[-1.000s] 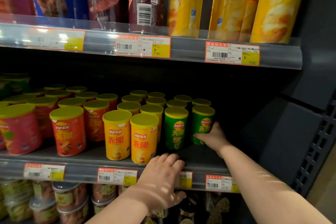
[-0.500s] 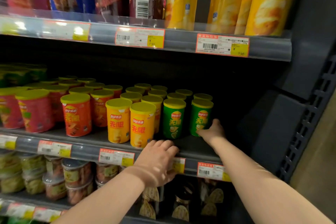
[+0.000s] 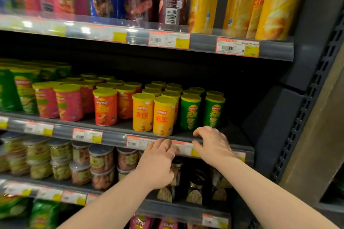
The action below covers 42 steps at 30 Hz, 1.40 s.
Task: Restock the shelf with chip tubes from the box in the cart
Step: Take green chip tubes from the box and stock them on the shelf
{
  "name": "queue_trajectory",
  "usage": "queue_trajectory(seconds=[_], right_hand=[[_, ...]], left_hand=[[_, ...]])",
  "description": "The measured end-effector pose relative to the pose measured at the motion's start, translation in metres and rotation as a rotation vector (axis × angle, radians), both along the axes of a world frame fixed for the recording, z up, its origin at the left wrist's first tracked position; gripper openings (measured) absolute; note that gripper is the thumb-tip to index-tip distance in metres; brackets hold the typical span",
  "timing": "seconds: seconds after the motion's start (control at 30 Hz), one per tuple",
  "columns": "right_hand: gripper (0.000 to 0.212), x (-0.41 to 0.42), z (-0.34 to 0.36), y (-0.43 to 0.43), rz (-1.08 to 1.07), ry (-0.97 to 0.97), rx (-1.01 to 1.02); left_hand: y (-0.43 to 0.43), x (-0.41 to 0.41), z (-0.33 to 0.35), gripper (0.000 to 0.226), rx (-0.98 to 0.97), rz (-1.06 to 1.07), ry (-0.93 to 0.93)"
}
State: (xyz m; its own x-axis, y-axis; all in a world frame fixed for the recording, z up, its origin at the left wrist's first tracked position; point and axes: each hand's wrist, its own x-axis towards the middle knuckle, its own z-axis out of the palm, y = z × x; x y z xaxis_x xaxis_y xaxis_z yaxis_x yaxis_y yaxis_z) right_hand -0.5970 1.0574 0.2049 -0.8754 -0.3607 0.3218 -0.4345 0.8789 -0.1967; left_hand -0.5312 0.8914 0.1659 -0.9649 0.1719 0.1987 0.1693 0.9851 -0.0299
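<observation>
Both hands have drawn back to the shelf (image 3: 119, 136) lip: the right hand (image 3: 214, 145), off the green chip tubes (image 3: 202, 111) just beyond it, rests empty with fingers spread on the edge, while the left hand (image 3: 158, 163) hangs loosely curled, holding nothing, just below the price strip. Yellow chip tubes (image 3: 153, 114) stand just beyond the left hand.

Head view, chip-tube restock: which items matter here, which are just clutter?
Relevant:
- short green tubes
- short yellow tubes
- middle shelf
- left hand, empty
- right hand, empty

Clutter:
- tall tubes on top shelf
- clear tubs below
- price tags
</observation>
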Motion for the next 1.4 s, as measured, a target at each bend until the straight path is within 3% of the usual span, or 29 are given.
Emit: queue_trajectory(seconds=[0.3, 0.9, 1.4], right_hand=[[0.036, 0.093, -0.048, -0.099, 0.269, -0.073, 0.215], [0.036, 0.271, -0.120, -0.315, 0.784, -0.244, 0.428], [0.033, 0.317, -0.167, -0.477, 1.131, -0.284, 0.565]], left_hand=[[-0.095, 0.106, -0.039, 0.059, 0.010, 0.207, -0.207], [-0.259, 0.366, -0.112, 0.062, 0.103, 0.744, -0.325], [-0.357, 0.440, -0.153, 0.056, 0.243, 1.145, -0.413]])
